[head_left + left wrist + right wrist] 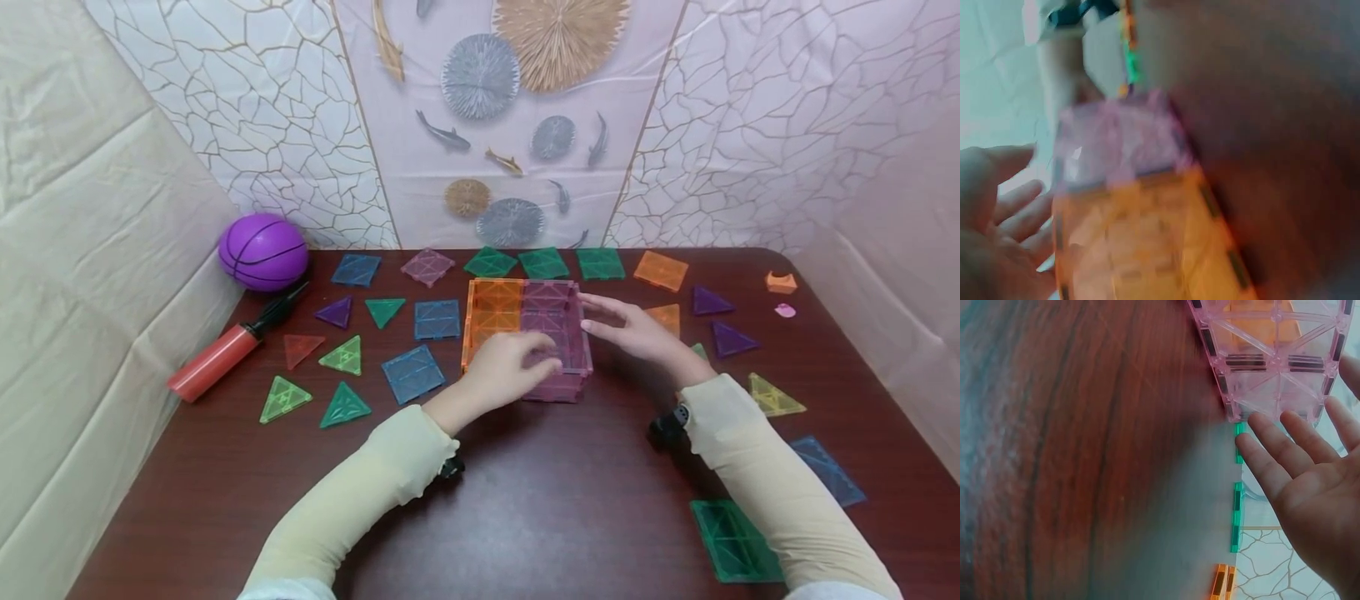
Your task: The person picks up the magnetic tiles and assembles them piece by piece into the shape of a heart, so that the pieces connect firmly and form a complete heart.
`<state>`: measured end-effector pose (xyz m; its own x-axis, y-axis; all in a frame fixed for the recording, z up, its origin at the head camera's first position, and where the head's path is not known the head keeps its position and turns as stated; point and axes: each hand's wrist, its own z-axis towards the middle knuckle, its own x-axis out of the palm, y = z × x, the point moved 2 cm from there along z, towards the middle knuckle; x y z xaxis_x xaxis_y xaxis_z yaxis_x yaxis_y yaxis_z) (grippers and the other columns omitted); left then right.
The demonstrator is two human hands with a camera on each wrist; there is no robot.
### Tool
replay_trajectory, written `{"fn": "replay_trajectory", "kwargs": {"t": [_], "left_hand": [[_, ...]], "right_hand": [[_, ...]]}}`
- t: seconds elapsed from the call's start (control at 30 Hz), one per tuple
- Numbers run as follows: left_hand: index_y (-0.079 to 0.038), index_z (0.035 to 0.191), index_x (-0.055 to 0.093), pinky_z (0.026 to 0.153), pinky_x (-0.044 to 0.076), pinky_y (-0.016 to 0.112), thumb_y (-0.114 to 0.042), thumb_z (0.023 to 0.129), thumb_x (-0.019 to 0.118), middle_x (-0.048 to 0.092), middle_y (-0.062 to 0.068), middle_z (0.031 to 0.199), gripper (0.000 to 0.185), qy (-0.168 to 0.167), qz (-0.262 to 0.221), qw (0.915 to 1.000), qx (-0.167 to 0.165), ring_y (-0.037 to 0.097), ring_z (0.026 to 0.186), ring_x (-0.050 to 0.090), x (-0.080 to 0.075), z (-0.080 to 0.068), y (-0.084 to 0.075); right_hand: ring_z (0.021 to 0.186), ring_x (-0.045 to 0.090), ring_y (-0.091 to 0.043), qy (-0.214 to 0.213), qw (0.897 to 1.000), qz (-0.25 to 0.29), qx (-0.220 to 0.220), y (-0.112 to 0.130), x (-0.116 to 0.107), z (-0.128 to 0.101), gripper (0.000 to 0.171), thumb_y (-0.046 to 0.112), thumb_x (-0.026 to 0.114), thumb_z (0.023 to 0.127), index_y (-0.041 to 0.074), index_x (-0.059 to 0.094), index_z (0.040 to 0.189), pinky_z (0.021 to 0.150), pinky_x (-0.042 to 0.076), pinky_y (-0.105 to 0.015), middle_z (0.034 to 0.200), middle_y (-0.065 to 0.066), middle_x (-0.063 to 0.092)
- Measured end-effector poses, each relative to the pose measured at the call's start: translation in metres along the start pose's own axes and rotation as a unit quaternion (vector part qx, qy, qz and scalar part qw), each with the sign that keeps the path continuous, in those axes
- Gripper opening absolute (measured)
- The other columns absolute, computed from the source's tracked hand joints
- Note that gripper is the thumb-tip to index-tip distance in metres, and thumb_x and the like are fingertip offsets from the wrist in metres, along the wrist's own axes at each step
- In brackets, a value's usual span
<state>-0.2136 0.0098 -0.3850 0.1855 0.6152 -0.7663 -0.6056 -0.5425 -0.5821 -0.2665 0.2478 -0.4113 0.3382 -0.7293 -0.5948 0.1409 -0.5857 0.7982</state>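
Note:
A low box of magnetic tiles (498, 312) stands in the middle of the dark wooden table (540, 500), its left half orange and its right half pink. My left hand (504, 368) rests on the box's near pink top with fingers relaxed. In the blurred left wrist view the left hand (997, 231) lies spread beside the pink and orange tiles (1116, 137). My right hand (633, 332) is held flat with straight fingers at the box's right wall. The right wrist view shows the right hand (1310, 481) open, its fingertips close to the pink tile (1272, 369); whether they touch it is unclear.
Loose tiles lie around the box: blue squares (411, 372), green triangles (343, 406), green squares (543, 262) at the back, purple triangles (731, 340), a green square (731, 540) front right. A purple ball (262, 250) and red pump (217, 358) sit at left. Cloth walls enclose the table.

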Motion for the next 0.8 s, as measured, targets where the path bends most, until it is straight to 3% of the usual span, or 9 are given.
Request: {"fn": "replay_trajectory", "kwargs": {"t": [0.1, 0.2, 0.27, 0.33, 0.4, 0.53, 0.6, 0.67, 0.8], "left_hand": [[-0.007, 0.122, 0.065, 0.094, 0.049, 0.034, -0.028, 0.096, 0.06, 0.067, 0.006, 0.119, 0.033, -0.079, -0.065, 0.9945, -0.02, 0.017, 0.11, 0.062, -0.018, -0.002, 0.011], [-0.006, 0.131, 0.059, 0.101, 0.044, 0.038, -0.025, 0.098, 0.058, 0.062, 0.009, 0.129, 0.038, -0.155, -0.125, 0.979, -0.043, 0.02, 0.121, 0.055, -0.033, -0.002, 0.028], [-0.007, 0.137, 0.053, 0.105, 0.04, 0.04, -0.025, 0.098, 0.057, 0.057, 0.011, 0.135, 0.043, -0.179, -0.163, 0.9678, -0.069, 0.021, 0.127, 0.05, -0.037, -0.001, 0.042], [-0.009, 0.144, 0.045, 0.109, 0.035, 0.041, -0.027, 0.099, 0.056, 0.05, 0.011, 0.143, 0.05, -0.18, -0.2, 0.9572, -0.107, 0.022, 0.133, 0.044, -0.038, 0.001, 0.056], [-0.013, 0.15, 0.035, 0.112, 0.031, 0.04, -0.03, 0.099, 0.054, 0.04, 0.009, 0.15, 0.056, -0.163, -0.255, 0.9403, -0.157, 0.021, 0.139, 0.036, -0.035, 0.004, 0.069], [-0.019, 0.155, 0.018, 0.117, 0.02, 0.041, -0.032, 0.103, 0.045, 0.021, 0.004, 0.16, 0.061, -0.128, -0.364, 0.8882, -0.25, 0.02, 0.146, 0.019, -0.027, 0.01, 0.085], [-0.022, 0.156, 0.012, 0.117, 0.016, 0.043, -0.032, 0.104, 0.04, 0.015, 0.001, 0.161, 0.06, -0.116, -0.395, 0.8664, -0.283, 0.02, 0.147, 0.014, -0.022, 0.011, 0.089], [-0.025, 0.156, 0.009, 0.118, 0.011, 0.047, -0.033, 0.105, 0.037, 0.01, -0.002, 0.162, 0.059, -0.102, -0.41, 0.8533, -0.306, 0.021, 0.148, 0.009, -0.018, 0.012, 0.09], [-0.03, 0.156, 0.008, 0.117, 0.006, 0.051, -0.034, 0.106, 0.032, 0.004, -0.006, 0.162, 0.056, -0.086, -0.423, 0.8426, -0.322, 0.023, 0.148, 0.003, -0.011, 0.012, 0.089]], "right_hand": [[0.139, 0.033, -0.035, 0.003, 1.0, 0.024, 0.005, 0.0, 0.003, 0.0, 0.063, 0.036, 0.056, 0.098, 0.02, 0.03, 0.153, 0.109, 0.027, -0.059, 0.151, -0.014, 0.038], [0.138, 0.035, -0.036, 0.001, 0.997, 0.072, 0.006, 0.0, 0.006, 0.001, 0.067, 0.029, 0.055, 0.099, 0.017, 0.02, 0.155, 0.107, 0.032, -0.056, 0.155, -0.015, 0.031], [0.138, 0.036, -0.036, -0.006, 0.994, 0.113, 0.009, 0.001, 0.008, 0.002, 0.07, 0.026, 0.054, 0.099, 0.014, 0.014, 0.156, 0.106, 0.034, -0.053, 0.157, -0.015, 0.025], [0.139, 0.035, -0.035, -0.022, 0.989, 0.145, 0.018, 0.004, 0.011, 0.005, 0.071, 0.026, 0.053, 0.1, 0.013, 0.011, 0.156, 0.107, 0.034, -0.051, 0.159, -0.013, 0.02], [0.141, 0.031, -0.033, -0.041, 0.983, 0.176, 0.032, 0.007, 0.014, 0.008, 0.071, 0.027, 0.051, 0.101, 0.013, 0.009, 0.156, 0.109, 0.032, -0.05, 0.16, -0.012, 0.016], [0.145, 0.021, -0.029, -0.073, 0.972, 0.215, 0.057, 0.011, 0.024, 0.017, 0.067, 0.032, 0.042, 0.104, 0.016, 0.004, 0.157, 0.112, 0.027, -0.049, 0.162, -0.009, 0.01], [0.146, 0.017, -0.028, -0.078, 0.969, 0.225, 0.068, 0.012, 0.029, 0.019, 0.064, 0.034, 0.037, 0.105, 0.017, 0.003, 0.157, 0.113, 0.025, -0.049, 0.162, -0.008, 0.007], [0.147, 0.014, -0.028, -0.077, 0.969, 0.224, 0.076, 0.012, 0.033, 0.021, 0.061, 0.035, 0.032, 0.106, 0.018, 0.002, 0.157, 0.114, 0.023, -0.05, 0.162, -0.007, 0.005], [0.147, 0.014, -0.029, -0.074, 0.967, 0.23, 0.086, 0.013, 0.036, 0.02, 0.058, 0.034, 0.029, 0.106, 0.019, 0.004, 0.157, 0.115, 0.02, -0.05, 0.162, -0.007, 0.006]]}}
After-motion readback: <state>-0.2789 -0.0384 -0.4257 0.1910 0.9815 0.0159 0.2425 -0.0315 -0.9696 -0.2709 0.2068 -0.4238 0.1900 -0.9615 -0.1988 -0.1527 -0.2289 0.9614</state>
